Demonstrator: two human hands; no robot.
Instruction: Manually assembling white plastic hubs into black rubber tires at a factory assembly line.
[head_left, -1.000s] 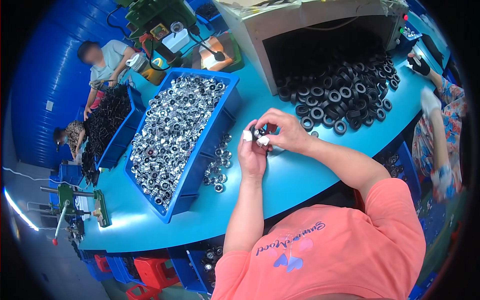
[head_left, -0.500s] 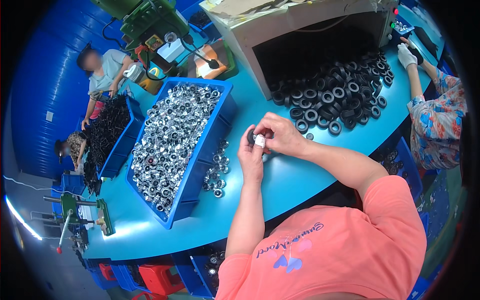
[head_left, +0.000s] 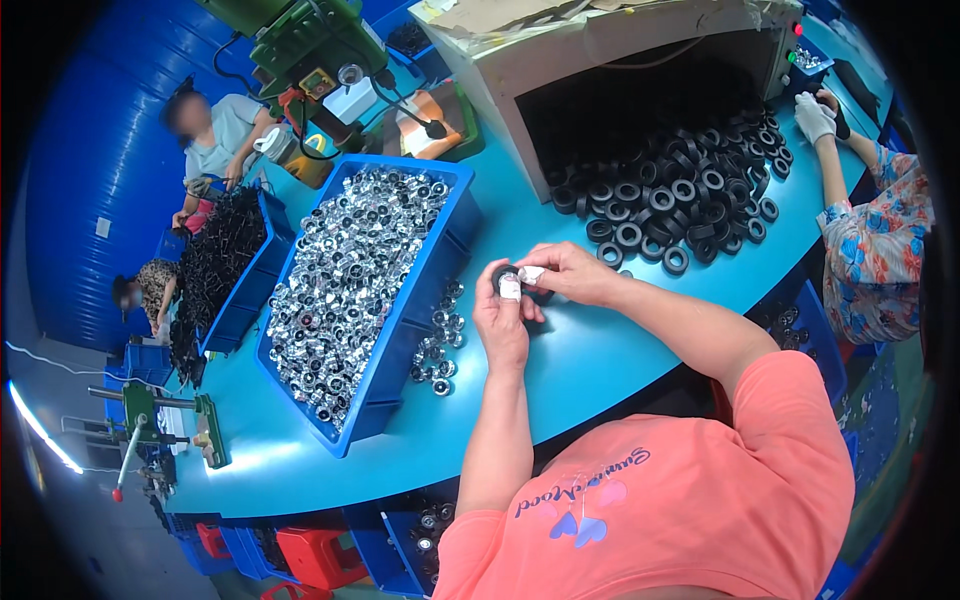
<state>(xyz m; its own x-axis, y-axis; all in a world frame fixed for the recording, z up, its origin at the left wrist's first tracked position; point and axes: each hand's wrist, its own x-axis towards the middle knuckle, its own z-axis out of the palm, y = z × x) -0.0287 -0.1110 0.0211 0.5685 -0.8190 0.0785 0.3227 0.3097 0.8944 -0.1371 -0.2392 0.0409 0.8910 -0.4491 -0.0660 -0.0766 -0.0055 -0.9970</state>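
Note:
A small black rubber ring [head_left: 502,273] is pinched in my left hand [head_left: 501,325], its thumb wrapped in white tape. My right hand [head_left: 575,273] meets it from the right, fingers curled and its own white-taped thumb pressed against the ring's edge. Whether a wheel hub sits inside the ring is hidden by the thumbs. Left of my hands, small shiny chrome wheel hubs [head_left: 445,345] lie loose on the table beside a blue bin [head_left: 440,250] heaped with more of them. Beyond my right hand spreads a pile of black rubber rings [head_left: 660,200].
The ring pile spills from a pale box-shaped machine [head_left: 490,110] on the turquoise table [head_left: 590,345]. A green press [head_left: 310,60] stands at the back, another [head_left: 205,430] at the far left. A co-worker's gloved hand [head_left: 815,118] works at the right; two people sit at the left.
My right hand has turned, so its taped thumb now shows against the ring. The ring faces up more openly in my left hand. The whole view has shifted slightly.

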